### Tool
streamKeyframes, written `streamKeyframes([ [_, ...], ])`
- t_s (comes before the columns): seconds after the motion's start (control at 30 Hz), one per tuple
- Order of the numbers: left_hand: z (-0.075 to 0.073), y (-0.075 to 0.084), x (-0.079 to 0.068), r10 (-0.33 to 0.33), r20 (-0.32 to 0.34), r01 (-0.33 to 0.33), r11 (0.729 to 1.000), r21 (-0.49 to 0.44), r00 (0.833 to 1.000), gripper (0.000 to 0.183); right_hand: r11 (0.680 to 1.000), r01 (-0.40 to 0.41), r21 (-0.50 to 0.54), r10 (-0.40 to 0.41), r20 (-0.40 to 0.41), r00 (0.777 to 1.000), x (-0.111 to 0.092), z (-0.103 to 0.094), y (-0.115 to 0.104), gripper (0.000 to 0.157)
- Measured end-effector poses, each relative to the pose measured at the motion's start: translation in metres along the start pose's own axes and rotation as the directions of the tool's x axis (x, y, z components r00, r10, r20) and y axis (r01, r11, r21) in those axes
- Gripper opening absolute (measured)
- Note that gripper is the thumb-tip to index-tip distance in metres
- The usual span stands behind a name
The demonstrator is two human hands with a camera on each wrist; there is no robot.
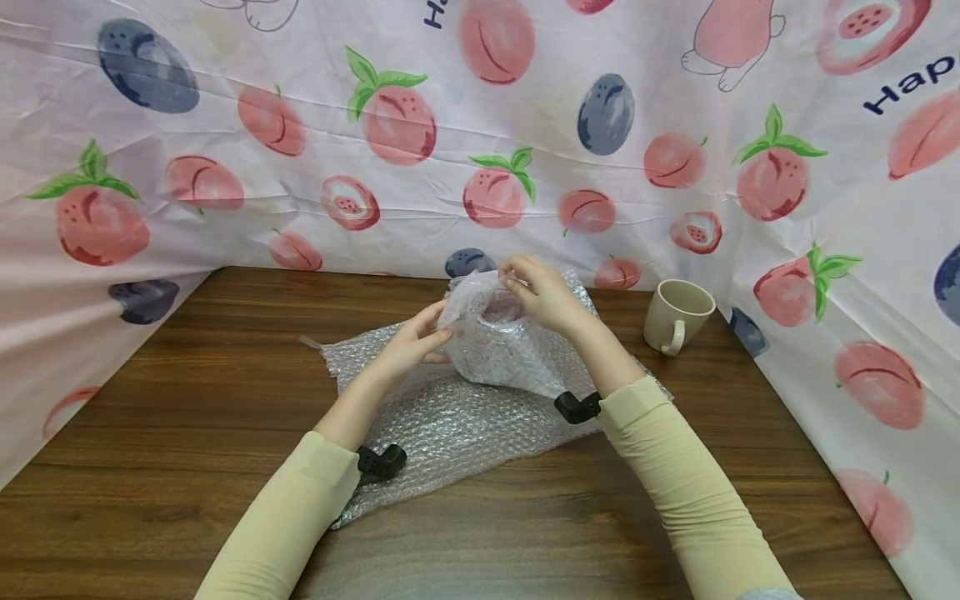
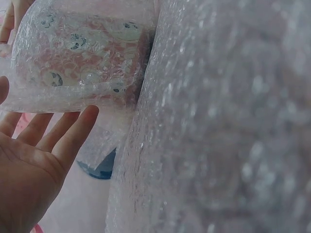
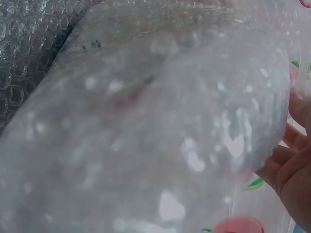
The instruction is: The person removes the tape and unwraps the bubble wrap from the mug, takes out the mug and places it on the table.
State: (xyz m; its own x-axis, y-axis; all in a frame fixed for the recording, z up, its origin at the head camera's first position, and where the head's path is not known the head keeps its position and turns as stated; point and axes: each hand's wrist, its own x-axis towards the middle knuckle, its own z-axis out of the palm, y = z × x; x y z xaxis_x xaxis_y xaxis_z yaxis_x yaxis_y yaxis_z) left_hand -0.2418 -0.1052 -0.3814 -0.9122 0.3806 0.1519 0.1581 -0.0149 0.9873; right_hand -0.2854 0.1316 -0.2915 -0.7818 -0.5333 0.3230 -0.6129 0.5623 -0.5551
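In the head view a bundle of clear bubble wrap [image 1: 487, 354] stands over a spread sheet of bubble wrap [image 1: 465, 429]. Through its layers the left wrist view shows a reddish item with a dark-and-white print [image 2: 97, 58]; wrap hides its full shape. My left hand [image 1: 408, 346] holds the bundle's left side, thumb in front and fingers reaching behind the edge. Up at the top, my right hand [image 1: 543, 292] pinches the loose wrap between thumb and fingers. Blurred wrap fills most of the right wrist view, with fingers [image 3: 291, 160] at its right edge.
A beige mug [image 1: 678, 317] stands at the back right of the brown wooden table [image 1: 187, 400], its handle toward me. A white cloth with printed fruit [image 1: 405, 125] hangs behind and along both sides. Each wrist carries a black camera [image 1: 382, 462].
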Motion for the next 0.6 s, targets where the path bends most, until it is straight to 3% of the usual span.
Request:
streamKeyframes([
  [0.3, -0.0008, -0.0003, -0.0001, -0.001, -0.002, 0.001, 1.0, -0.002, 1.0, 0.056, 1.0, -0.009, 0.024, 0.008, 0.028, 1.0, 0.0, -0.0019, -0.0011, 0.013],
  [0.6, -0.0017, -0.0004, 0.0003, 0.007, -0.005, -0.007, 1.0, -0.009, 1.0, 0.056, 0.999, -0.005, 0.032, 0.004, 0.041, 0.999, 0.0022, -0.0031, 0.0028, 0.037],
])
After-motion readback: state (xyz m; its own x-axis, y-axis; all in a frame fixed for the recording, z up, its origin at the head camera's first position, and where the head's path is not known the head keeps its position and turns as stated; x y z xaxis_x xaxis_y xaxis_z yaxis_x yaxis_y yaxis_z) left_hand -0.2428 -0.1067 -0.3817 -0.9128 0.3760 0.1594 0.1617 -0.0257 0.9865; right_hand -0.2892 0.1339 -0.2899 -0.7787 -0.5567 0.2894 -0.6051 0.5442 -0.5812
